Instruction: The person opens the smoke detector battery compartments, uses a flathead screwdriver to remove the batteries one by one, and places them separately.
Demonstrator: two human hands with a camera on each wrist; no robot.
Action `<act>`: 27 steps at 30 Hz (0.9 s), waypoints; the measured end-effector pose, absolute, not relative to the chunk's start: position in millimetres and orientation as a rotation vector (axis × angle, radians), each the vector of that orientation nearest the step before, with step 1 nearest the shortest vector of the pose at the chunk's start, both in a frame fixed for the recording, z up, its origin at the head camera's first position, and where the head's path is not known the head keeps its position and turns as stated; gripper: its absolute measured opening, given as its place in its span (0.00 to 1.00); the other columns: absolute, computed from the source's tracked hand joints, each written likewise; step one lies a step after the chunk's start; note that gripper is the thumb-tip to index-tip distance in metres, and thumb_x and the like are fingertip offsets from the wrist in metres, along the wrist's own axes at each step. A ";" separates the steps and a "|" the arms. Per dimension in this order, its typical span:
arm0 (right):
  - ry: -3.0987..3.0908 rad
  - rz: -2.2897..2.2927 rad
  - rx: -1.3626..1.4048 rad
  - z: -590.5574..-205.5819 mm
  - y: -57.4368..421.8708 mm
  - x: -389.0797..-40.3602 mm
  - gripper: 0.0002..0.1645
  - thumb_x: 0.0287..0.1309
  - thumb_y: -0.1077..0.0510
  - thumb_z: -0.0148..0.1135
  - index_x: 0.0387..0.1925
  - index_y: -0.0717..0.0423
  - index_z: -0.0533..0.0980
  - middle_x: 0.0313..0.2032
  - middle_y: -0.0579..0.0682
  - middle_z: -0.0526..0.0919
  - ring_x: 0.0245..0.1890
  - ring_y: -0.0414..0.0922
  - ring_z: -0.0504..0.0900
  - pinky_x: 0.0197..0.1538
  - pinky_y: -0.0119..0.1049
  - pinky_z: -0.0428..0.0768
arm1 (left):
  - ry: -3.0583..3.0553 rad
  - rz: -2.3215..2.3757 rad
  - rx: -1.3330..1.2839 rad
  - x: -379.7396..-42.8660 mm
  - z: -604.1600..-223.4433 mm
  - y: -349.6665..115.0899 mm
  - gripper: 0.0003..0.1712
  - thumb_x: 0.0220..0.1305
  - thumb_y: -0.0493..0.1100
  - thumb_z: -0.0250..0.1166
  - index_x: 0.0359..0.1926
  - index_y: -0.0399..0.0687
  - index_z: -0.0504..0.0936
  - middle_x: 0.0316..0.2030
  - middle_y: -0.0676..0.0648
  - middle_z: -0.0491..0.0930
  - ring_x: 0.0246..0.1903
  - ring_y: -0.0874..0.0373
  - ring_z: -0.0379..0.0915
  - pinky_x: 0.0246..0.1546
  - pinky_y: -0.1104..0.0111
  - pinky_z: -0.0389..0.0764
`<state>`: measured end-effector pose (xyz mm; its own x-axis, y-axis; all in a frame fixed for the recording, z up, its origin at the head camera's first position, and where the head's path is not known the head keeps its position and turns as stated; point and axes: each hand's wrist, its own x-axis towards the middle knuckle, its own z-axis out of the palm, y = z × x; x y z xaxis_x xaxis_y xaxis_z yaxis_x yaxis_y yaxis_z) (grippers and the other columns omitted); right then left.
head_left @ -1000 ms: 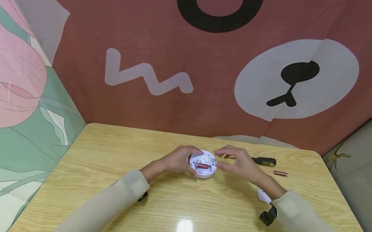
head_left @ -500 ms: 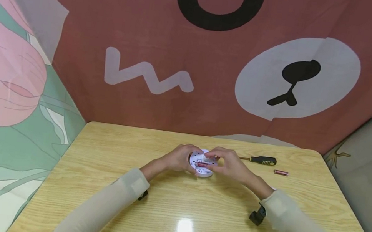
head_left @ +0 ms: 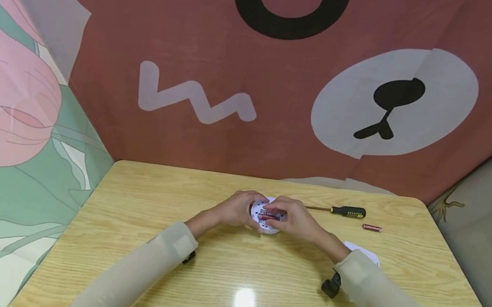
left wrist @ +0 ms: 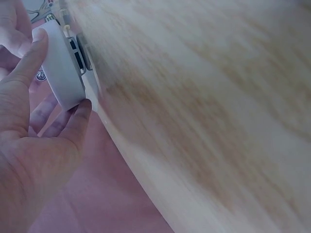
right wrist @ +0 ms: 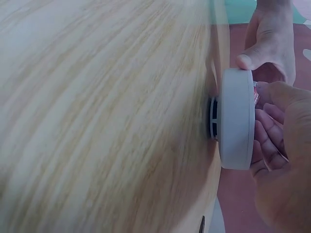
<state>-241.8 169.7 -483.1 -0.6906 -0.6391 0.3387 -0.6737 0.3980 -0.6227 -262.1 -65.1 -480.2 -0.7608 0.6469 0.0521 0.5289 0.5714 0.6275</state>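
A round white smoke detector (head_left: 270,230) lies vents down on the table, its printed back facing up. My left hand (head_left: 235,209) grips its rim from the left, thumb and fingers spread round the edge, as the left wrist view shows on the white casing (left wrist: 64,70). Over the back of the detector, my right hand (head_left: 296,221) pinches a red battery (head_left: 268,217) at the compartment. In the right wrist view a bit of the red battery (right wrist: 256,95) shows beside the thumb; the fingers hide most of the compartment.
Behind and right of the hands lies a screwdriver (head_left: 348,211) with a black and yellow handle. A second red battery (head_left: 372,228) rests to its front right. A white flat piece (head_left: 364,253) is partly covered by my right sleeve. The wooden table (head_left: 193,280) meets a printed backdrop.
My right hand has moved left from beside the detector onto the battery, fingers now at its back. The screwdriver shaft and white piece show more. My left hand keeps its grip.
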 end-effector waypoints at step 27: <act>-2.518 1.190 1.225 -495.1 158.9 -243.0 0.09 0.61 0.65 0.77 0.44 0.58 0.90 0.44 0.51 0.86 0.44 0.47 0.84 0.43 0.38 0.86 | 2.601 0.942 1.016 -261.6 -479.0 -65.3 0.46 0.48 0.53 0.88 0.67 0.49 0.81 0.63 0.49 0.82 0.58 0.56 0.80 0.58 0.64 0.81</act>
<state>-243.0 158.9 -495.1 -0.6717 -0.6258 0.3965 -0.7037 0.3716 -0.6056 -261.6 -65.3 -479.0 -0.7456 0.6647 0.0474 0.5409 0.5621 0.6257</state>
